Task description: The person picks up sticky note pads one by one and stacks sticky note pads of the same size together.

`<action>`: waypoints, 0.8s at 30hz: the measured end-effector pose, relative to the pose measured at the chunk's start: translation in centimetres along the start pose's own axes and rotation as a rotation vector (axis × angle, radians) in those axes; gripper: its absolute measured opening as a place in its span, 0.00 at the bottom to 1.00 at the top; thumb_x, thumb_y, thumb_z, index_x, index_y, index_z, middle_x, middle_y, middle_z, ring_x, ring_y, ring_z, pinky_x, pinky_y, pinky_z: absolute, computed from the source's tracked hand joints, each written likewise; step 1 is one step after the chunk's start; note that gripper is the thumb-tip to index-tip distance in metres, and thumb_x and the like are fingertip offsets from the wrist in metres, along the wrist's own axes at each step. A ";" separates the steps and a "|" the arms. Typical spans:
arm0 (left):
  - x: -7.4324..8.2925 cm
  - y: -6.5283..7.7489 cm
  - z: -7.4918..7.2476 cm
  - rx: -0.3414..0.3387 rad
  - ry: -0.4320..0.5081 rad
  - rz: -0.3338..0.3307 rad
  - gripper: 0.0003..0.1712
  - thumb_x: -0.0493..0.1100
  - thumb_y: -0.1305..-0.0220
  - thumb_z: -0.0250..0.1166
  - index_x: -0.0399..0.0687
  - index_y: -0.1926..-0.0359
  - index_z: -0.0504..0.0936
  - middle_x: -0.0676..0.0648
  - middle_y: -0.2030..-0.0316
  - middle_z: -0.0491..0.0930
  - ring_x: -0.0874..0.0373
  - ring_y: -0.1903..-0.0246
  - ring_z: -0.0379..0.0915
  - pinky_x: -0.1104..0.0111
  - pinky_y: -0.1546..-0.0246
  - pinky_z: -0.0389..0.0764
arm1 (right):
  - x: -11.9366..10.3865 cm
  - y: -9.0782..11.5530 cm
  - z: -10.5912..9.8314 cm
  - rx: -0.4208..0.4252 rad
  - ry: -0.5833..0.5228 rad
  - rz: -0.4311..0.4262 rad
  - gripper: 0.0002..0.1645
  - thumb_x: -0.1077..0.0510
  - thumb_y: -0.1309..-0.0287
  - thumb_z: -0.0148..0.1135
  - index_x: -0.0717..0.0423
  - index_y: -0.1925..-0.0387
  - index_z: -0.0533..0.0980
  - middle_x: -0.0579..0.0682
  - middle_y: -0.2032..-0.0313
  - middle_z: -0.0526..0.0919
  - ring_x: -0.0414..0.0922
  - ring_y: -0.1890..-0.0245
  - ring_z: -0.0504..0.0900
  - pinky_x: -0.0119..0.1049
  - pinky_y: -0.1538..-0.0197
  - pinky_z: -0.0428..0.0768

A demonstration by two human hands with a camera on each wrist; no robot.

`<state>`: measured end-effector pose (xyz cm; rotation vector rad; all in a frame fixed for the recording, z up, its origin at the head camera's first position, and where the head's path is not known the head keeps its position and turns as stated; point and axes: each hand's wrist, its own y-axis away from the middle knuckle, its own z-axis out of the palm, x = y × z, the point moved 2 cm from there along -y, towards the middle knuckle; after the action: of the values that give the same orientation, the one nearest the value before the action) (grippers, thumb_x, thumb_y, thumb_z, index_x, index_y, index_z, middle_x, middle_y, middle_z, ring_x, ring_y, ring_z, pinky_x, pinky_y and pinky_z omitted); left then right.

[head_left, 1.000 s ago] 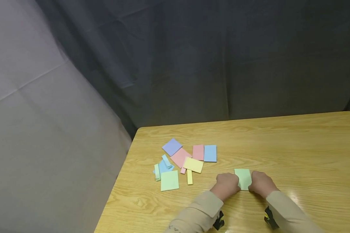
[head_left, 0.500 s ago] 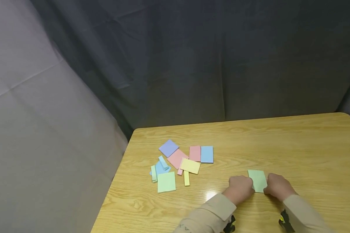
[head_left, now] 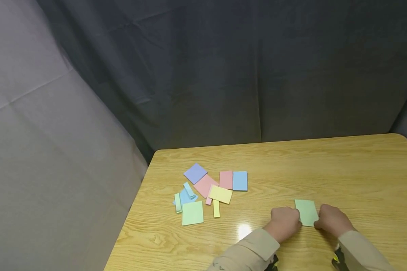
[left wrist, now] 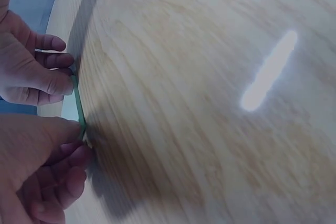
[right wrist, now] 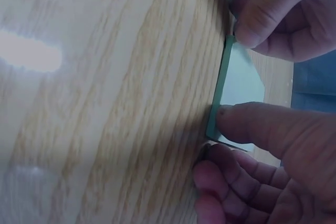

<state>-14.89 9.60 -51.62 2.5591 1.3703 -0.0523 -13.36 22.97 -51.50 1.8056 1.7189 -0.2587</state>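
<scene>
A light green sticky-note pad (head_left: 306, 213) lies between the two hands on the right half of the wooden table (head_left: 169, 244). My left hand (head_left: 285, 223) pinches its left side, thumb on the top face. On the opposite side my right hand (head_left: 335, 220) does the same, its thumb on the pad's near corner in the right wrist view. That view also shows the thick green near edge of the pad (right wrist: 220, 85) close over the wood. In the left wrist view, the fingers of both hands are curled, and much of the pad (left wrist: 70, 107) is hidden.
To the left lies a loose group of sticky-note pads: a larger green pad (head_left: 192, 213), a purple pad (head_left: 195, 173), a yellow pad (head_left: 220, 194), a blue pad (head_left: 240, 181), pink pads (head_left: 225, 180) and narrow strips (head_left: 216, 209). A dark curtain (head_left: 203, 75) hangs behind the table.
Both hands have moved to the right across the table with the green sticky-note pad between them. The head view has shifted slightly. The other pads stay where they were.
</scene>
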 end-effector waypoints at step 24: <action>-7.6 1.2 -0.5 0.077 -0.003 -0.120 0.14 0.57 0.38 0.57 0.59 0.78 0.73 0.56 0.88 0.63 0.64 0.89 0.52 0.70 0.91 0.57 | -0.2 0.2 0.2 -0.031 0.023 0.051 0.17 0.66 0.60 0.60 0.55 0.88 0.60 0.43 0.87 0.57 0.40 0.85 0.58 0.31 0.78 0.58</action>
<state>-18.17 2.87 -49.82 2.5334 1.5481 -0.1319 -13.13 22.71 -51.44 1.8341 1.6808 -0.1903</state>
